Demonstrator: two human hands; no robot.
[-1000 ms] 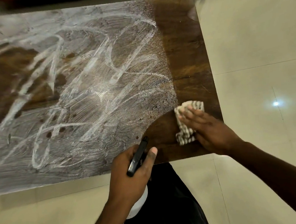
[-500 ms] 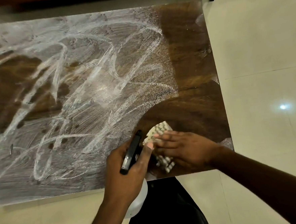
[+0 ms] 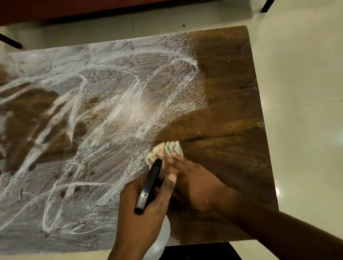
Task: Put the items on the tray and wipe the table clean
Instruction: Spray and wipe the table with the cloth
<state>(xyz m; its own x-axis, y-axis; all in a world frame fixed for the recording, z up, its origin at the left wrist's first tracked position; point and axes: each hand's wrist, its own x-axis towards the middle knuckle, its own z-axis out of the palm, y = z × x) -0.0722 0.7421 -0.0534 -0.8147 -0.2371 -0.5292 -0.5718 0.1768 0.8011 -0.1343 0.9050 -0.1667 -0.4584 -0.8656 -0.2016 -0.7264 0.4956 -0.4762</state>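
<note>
Pale glossy floor tiles (image 3: 304, 69) surround a dark wooden table (image 3: 231, 97). Most of the top is streaked with white smears (image 3: 84, 119), and only the right end shows bare wood. Near the table's front edge, the right hand (image 3: 192, 183) presses fairly straight fingers onto a patterned cloth (image 3: 168, 147) at the border of the smears. Just beside it, the left hand (image 3: 140, 215) is wrapped round a spray bottle (image 3: 148, 190). Its black head runs lengthwise toward the table's far side, and its white body hangs past the front edge.
</note>
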